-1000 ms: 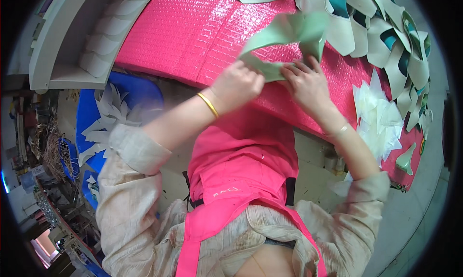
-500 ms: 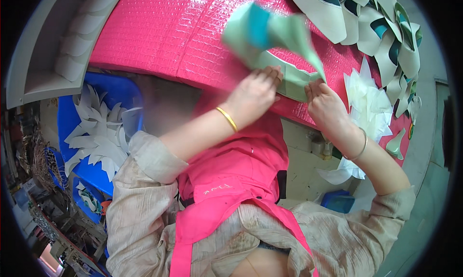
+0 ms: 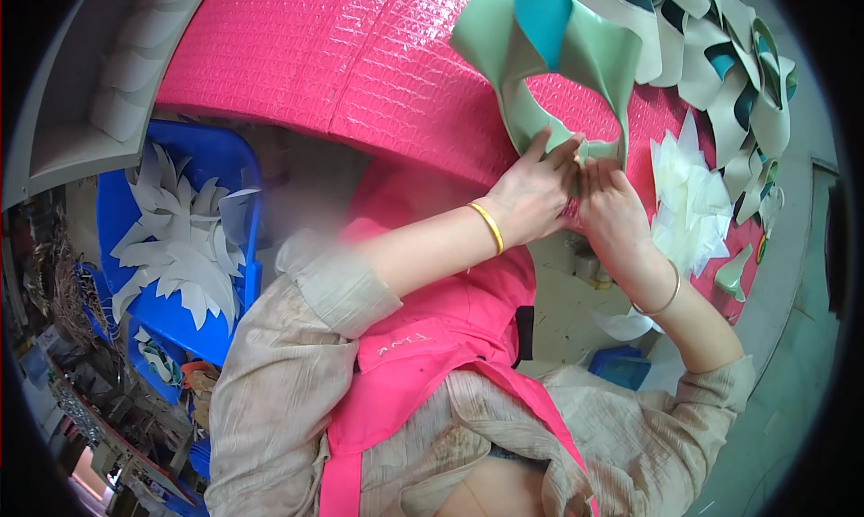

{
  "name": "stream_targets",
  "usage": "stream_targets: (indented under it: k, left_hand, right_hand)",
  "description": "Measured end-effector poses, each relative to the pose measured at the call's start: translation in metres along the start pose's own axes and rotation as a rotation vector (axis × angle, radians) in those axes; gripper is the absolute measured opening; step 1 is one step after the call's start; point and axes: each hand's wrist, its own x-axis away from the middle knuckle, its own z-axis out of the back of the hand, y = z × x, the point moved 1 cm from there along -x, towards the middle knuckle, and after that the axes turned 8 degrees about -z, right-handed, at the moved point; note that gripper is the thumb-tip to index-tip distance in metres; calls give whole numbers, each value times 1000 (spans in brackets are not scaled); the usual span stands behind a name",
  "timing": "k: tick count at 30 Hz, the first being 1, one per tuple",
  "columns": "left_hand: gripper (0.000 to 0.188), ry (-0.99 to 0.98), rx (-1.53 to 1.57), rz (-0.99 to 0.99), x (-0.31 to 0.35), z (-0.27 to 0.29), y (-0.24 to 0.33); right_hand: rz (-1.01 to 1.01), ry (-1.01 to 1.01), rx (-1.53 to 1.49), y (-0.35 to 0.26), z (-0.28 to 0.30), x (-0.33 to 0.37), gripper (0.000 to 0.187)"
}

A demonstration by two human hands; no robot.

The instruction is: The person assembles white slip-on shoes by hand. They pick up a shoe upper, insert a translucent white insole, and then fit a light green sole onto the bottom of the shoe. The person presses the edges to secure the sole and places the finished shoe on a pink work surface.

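A pale green shoe upper with a teal patch stands curled into a loop over the pink table's near edge. My left hand pinches the piece's near edge between bunched fingers. Right beside it, my right hand is closed on the same edge, its fingers almost touching the left ones. Both sets of fingers hide the stretch of edge they hold. A gap in the loop shows the pink surface behind it.
Overlapping pale shoe uppers with teal parts cover the table's far right. White pointed sheets lie right of my right hand, near a small green piece. At left, a blue bin holds white cut pieces, below a grey shelf.
The shoe upper has swung up and to the right and now stands as a loop. My left hand has moved right along its edge, close to my right hand.
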Motion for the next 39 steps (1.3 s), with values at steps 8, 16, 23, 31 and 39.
stream_targets:
  k: [8, 16, 23, 31, 39]
  left_hand:
    - [36, 68, 228, 97, -21, 11, -2]
    - [29, 772, 2125, 447, 58, 56, 4]
    - [31, 170, 1850, 1216, 196, 70, -10]
    - [30, 488, 248, 923, 119, 133, -143]
    - [28, 504, 336, 680, 52, 148, -133]
  right_hand:
    - [15, 284, -668, 35, 15, 8, 16]
    - [-437, 756, -1662, 85, 60, -11, 20]
    - [-57, 471, -1549, 3, 84, -118, 44]
    - [-21, 695, -616, -12, 125, -155, 11]
    - [-44, 818, -863, 28, 80, -94, 19]
